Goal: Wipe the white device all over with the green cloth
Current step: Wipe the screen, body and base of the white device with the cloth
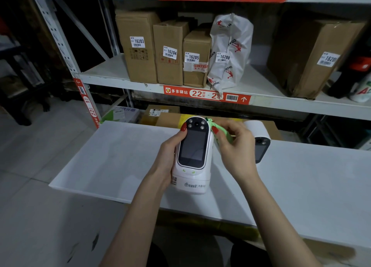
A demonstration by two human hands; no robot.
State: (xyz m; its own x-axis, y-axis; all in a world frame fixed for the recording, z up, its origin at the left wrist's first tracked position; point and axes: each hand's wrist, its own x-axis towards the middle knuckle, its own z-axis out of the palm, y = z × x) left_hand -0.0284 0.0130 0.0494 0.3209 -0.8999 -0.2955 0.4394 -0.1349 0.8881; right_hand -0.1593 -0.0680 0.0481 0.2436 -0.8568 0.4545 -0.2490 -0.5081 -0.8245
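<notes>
The white device (pixel 193 166), with a dark screen and a round lens cluster at its top, is held tilted above the white table (pixel 112 156). My left hand (pixel 167 158) grips its left side, thumb near the top. My right hand (pixel 233 144) holds the green cloth (pixel 224 133) bunched in its fingers. The cloth lies against the device's upper right edge and is mostly hidden by the hand.
A second white device (pixel 260 144) stands on the table just right of my right hand. Behind is a metal shelf rack (pixel 140 82) with labelled cardboard boxes (pixel 170 52) and a white plastic parcel (pixel 230 48). More boxes sit below the shelf.
</notes>
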